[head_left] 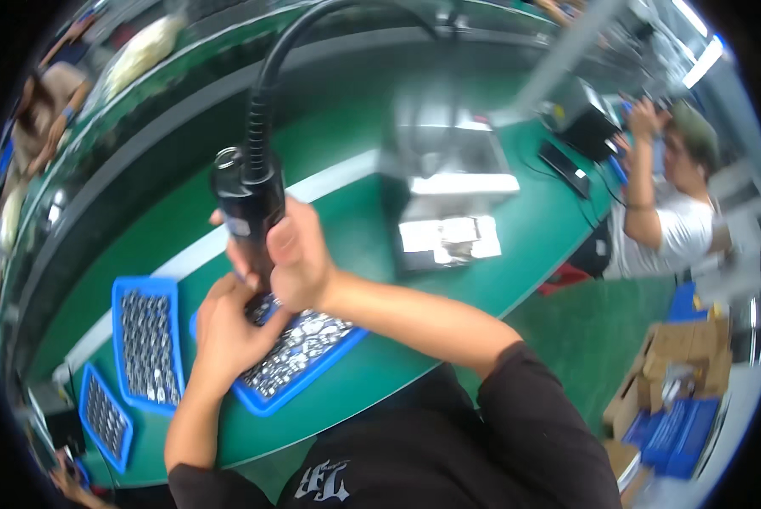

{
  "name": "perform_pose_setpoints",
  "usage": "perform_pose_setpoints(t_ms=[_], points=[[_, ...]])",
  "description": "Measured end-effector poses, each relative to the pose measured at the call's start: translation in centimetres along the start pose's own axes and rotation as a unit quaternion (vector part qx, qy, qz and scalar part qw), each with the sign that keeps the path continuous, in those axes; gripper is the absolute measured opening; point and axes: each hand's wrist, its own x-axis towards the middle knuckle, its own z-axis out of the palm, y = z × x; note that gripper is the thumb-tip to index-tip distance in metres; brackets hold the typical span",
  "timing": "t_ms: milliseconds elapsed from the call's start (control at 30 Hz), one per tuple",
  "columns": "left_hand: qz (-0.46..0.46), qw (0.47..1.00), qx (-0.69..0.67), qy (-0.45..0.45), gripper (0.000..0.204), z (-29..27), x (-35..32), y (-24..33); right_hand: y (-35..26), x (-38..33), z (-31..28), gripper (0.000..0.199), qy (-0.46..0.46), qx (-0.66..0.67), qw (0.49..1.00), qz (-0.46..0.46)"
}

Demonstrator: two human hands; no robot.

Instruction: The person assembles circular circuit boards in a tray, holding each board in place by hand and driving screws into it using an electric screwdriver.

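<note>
My right hand (300,259) is wrapped round a black electric screwdriver (249,199). The tool stands nearly upright with its tip down, and a thick ribbed black cable (260,127) rises from its top. Close by the tip is my left hand (228,331), with thumb and fingers curled in; whatever they grip is hidden. Both hands are over a blue tray (266,407) full of small shiny metal parts (304,343). The screwdriver's tip is covered by my fingers.
Two more blue trays (116,318) (128,441) of small parts stand to the left on the green table (346,212). Ahead to the right is a blurred metal machine (457,182). A person (682,220) sits at the right, above cardboard boxes (682,356) on the floor.
</note>
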Motion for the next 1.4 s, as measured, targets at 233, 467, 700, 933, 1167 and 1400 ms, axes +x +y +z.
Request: perform_pose_setpoints(t_ms=[233,467,700,933,1167,1400], points=[[0.036,0.999,0.005,0.013,0.041,0.5,-0.5,1.4,-12.4,-4.3,-4.7,0.078,0.073,-0.059,0.989,-0.118],[0.097,0.99,-0.016,0.105,0.018,-0.1,-1.0,1.1,-16.9,-4.5,-9.5,0.08,0.187,-0.226,0.943,-0.156],[0.061,0.982,-0.044,0.171,0.013,0.1,-3.3,-0.8,-14.1,-5.5,-10.8,0.084,0.19,-0.209,0.956,-0.078],[0.072,0.98,-0.044,0.178,0.015,0.1,-3.9,-2.6,-14.6,-5.1,-6.4,0.092,0.019,-0.065,0.994,-0.085],[0.102,0.983,-0.031,0.148,0.031,-0.1,-3.6,-2.2,-15.8,-3.0,-5.7,0.106,-0.024,-0.105,0.991,-0.078],[0.08,0.992,-0.032,0.095,0.057,-0.5,-3.7,-2.9,-18.1,-4.6,-8.7,0.103,0.076,-0.113,0.984,-0.114]])
